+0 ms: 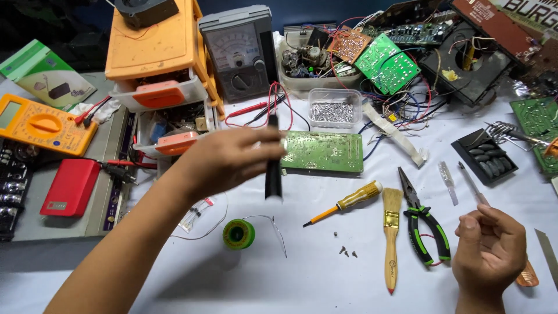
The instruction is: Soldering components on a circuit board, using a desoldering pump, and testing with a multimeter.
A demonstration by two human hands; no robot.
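My left hand is raised over the white table and grips a black probe-like tool that hangs point down; the image is blurred there. Behind it lies a green circuit board. Below the hand sits a green spool of solder wire. My right hand rests at the lower right with its fingers curled, and I cannot tell whether it holds anything. A copper-coloured piece shows just beside it. Green-handled pliers, a wooden brush and a yellow screwdriver lie between my hands.
An orange drawer box and a grey analog meter stand at the back. A yellow multimeter and a red box lie at left. A clear tub of screws, more circuit boards and tangled wires crowd the back right.
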